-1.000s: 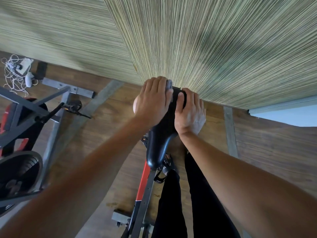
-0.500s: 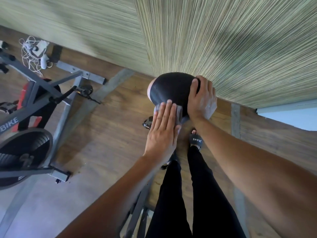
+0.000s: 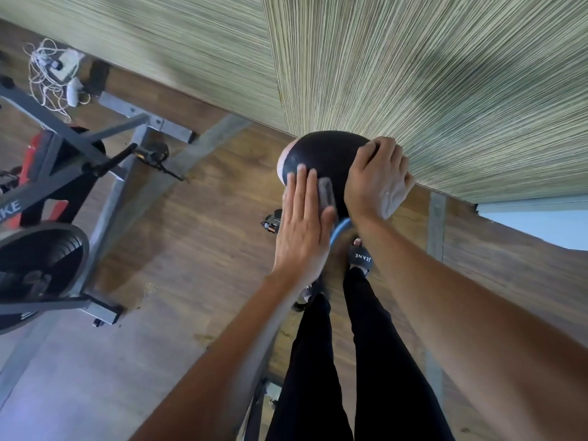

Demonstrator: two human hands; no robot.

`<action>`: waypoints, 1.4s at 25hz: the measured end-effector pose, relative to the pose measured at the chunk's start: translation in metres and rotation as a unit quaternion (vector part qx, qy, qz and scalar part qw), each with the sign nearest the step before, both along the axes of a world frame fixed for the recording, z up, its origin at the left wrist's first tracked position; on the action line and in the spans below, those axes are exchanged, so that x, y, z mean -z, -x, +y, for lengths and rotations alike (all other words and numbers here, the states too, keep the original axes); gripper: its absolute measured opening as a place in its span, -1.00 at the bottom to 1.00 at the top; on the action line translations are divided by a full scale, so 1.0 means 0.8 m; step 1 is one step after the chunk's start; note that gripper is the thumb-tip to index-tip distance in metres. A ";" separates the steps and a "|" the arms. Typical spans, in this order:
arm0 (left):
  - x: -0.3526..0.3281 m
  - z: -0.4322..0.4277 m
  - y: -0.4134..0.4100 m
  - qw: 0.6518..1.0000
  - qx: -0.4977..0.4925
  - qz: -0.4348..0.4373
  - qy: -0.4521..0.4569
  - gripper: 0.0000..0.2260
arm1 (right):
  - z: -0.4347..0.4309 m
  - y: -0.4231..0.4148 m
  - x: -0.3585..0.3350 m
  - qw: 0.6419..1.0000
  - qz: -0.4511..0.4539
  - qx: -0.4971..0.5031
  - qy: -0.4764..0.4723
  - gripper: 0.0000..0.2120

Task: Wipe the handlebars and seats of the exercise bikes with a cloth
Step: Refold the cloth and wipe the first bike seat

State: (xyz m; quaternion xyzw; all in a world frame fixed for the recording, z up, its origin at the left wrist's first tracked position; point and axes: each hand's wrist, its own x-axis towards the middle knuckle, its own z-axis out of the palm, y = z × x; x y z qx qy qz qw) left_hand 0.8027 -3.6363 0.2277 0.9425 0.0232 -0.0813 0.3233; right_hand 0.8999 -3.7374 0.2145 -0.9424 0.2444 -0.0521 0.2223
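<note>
Grey cloth (image 3: 327, 192), soft and limp, lies on the padded seat (image 3: 321, 154) under your flat left hand (image 3: 302, 224) (press, don't pinch), while your right hand (image 3: 377, 176) curls round the seat's edge.

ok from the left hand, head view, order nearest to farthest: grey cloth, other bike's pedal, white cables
1. grey cloth, pressed under the left hand on the seat.
2. other bike's pedal, off to the left.
3. white cables, far left by the wall.
</note>
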 end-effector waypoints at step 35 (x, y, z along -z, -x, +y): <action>-0.021 -0.021 0.102 0.995 -0.094 -0.017 0.019 -0.55 | -0.001 0.001 -0.002 1.000 0.000 -0.002 -0.007 -0.58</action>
